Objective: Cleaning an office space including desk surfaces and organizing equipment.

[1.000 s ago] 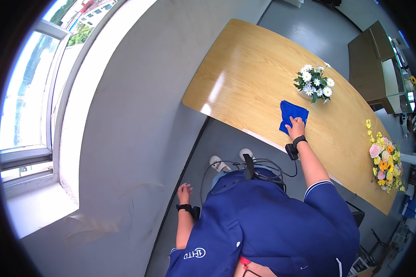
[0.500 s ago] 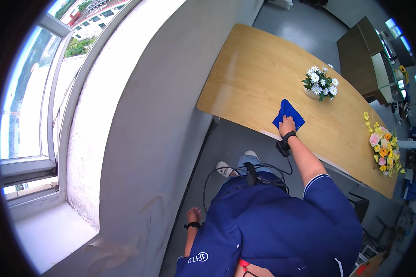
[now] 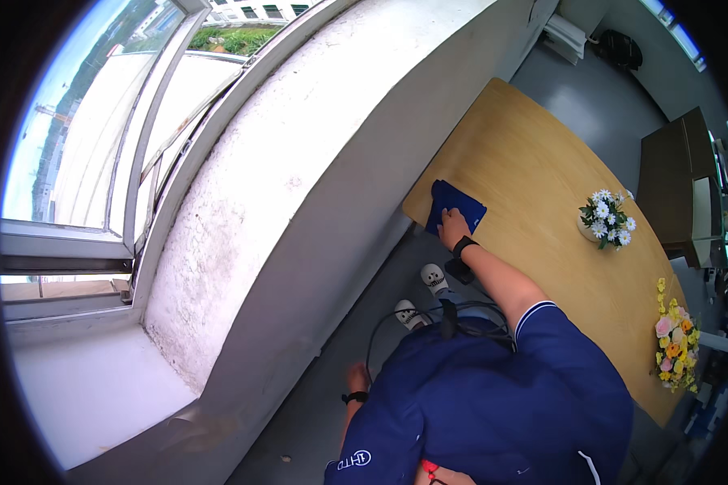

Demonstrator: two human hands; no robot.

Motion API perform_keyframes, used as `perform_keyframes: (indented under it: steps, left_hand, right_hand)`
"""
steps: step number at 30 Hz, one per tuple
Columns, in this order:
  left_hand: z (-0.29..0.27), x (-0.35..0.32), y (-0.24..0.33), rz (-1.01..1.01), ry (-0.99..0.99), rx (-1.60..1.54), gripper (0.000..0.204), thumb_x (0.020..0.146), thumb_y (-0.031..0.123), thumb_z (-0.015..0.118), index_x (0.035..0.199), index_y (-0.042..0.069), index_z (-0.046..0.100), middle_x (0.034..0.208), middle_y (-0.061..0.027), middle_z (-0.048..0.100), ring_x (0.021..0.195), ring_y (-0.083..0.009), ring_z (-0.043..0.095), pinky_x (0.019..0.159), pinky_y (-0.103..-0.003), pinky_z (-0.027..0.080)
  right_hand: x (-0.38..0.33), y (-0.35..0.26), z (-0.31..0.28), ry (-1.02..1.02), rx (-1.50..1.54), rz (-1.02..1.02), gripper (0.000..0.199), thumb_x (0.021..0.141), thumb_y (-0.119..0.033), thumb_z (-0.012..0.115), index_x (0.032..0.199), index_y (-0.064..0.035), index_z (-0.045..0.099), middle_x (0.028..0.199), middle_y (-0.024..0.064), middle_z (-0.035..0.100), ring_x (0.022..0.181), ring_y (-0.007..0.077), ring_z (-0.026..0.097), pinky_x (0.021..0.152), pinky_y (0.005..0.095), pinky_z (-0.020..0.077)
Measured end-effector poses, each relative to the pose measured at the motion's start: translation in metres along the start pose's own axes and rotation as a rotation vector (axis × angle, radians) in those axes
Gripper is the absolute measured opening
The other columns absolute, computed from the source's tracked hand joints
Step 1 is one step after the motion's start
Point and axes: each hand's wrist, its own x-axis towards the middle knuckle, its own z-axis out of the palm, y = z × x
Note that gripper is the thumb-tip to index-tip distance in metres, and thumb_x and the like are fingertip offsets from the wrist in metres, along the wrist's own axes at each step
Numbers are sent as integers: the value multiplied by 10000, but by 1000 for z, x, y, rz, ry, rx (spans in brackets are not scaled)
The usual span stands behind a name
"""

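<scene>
A folded dark blue cloth [image 3: 461, 198] lies flat near the left end of a light wooden table [image 3: 534, 153], close to its near edge. My right hand [image 3: 453, 226] presses down on the cloth with bent fingers gripping it; a black band circles that wrist. My left hand [image 3: 357, 376] hangs low at my left side, off the table, also with a black wristband. Its fingers are too blurred to make out.
A white pot of daisies [image 3: 605, 218] stands on the table to the right, and a pink, yellow and orange flower arrangement [image 3: 675, 343] sits beyond it. The wall with an open window [image 3: 97, 145] runs along my left. Black cable [image 3: 372, 347] loops at my waist.
My right hand has slid the cloth leftward along the table toward its left end. My body and view have shifted, and my left hand still hangs at my side.
</scene>
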Motion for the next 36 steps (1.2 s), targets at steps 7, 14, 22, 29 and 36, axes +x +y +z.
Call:
perform_keyframes:
  steps: [7, 14, 22, 29, 36]
  left_hand:
    - [5, -29, 1, -558, 188, -728, 200, 821, 222, 462, 767, 41, 528, 722, -43, 537, 617, -151, 514, 502, -293, 389]
    - [3, -6, 24, 217, 160, 531, 186, 824, 212, 467, 748, 64, 549, 697, -41, 523, 608, -153, 529, 488, -268, 405]
    - [-9, 38, 109, -255, 39, -404, 275, 846, 251, 423, 668, 63, 513, 575, -34, 475, 533, -127, 460, 462, -272, 358]
    - [-3, 68, 78, 104, 13, -34, 295, 831, 233, 443, 622, 29, 484, 575, -31, 461, 521, -128, 422, 490, -304, 349]
    - [-5, 74, 85, -295, -165, -545, 231, 829, 194, 453, 671, 36, 512, 604, -31, 491, 562, -133, 473, 520, -292, 415]
  right_hand:
    - [51, -13, 2, 69, 119, -39, 442, 720, -125, 580, 1131, -9, 466, 931, 152, 467, 866, 308, 480, 750, 362, 420]
    - [86, 69, -38, 113, 57, 89, 397, 738, -127, 573, 1118, -40, 500, 934, 138, 474, 878, 285, 475, 766, 356, 418]
    - [34, 183, -80, 121, -41, 509, 387, 825, -174, 500, 1196, -84, 439, 975, 102, 440, 904, 277, 435, 799, 351, 388]
    - [-57, 206, -73, 235, -79, 564, 411, 777, -121, 553, 1174, -59, 462, 902, 116, 470, 848, 284, 448, 775, 353, 380]
    - [-162, 214, -70, 136, -124, 746, 409, 809, -172, 519, 1204, -106, 437, 980, 105, 443, 915, 274, 435, 821, 340, 370]
